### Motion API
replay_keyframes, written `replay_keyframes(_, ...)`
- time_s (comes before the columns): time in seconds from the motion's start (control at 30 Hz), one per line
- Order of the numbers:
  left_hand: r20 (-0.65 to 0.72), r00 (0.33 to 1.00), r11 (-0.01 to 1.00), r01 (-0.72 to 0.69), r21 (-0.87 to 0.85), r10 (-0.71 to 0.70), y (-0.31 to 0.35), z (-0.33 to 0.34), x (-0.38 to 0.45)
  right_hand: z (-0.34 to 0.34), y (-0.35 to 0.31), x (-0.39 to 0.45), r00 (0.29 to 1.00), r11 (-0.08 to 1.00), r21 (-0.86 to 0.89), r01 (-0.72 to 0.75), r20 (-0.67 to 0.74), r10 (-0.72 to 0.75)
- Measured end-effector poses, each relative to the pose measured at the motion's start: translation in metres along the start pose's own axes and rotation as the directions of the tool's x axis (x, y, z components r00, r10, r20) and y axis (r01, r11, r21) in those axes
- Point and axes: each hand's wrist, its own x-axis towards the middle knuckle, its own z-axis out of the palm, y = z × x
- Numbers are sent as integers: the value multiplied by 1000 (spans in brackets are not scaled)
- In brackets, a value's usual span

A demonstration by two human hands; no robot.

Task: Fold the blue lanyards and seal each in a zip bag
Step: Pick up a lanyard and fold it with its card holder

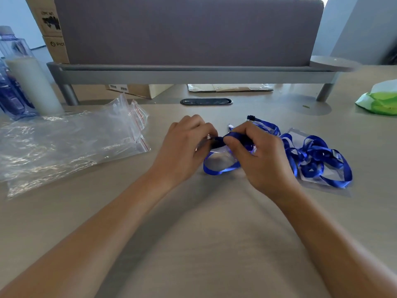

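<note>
Lanyards (318, 157): glossy blue woven ribbon. Zip bags (71, 143): clear crinkled shiny plastic. Surface (204, 233): smooth matt beige. Divider (189, 31): grey cloth.

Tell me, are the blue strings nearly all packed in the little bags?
Not yet. No lanyard looks bagged: the zip bags lie in a pile on the left. The left hand and right hand are both gripping one blue lanyard, folding it. A tangled heap of lanyards on the right waits for folding and sealing.
</note>
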Motion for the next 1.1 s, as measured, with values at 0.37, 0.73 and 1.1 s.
replay_keyframes(0.37,32,991,991,-129,-36,130,8,-16,-10,-26,-20,30,999,999,33,5,-37,-4)
replay_keyframes(0.73,129,988,838,139,-528,-83,42,-59,-7,-51,-54,55,978,972,162,-169,149,145)
replay_keyframes(1.1,108,803,335,362,-870,-586,53,-81,-29,-20,-42,-17,916,883,300,-362,291,276)
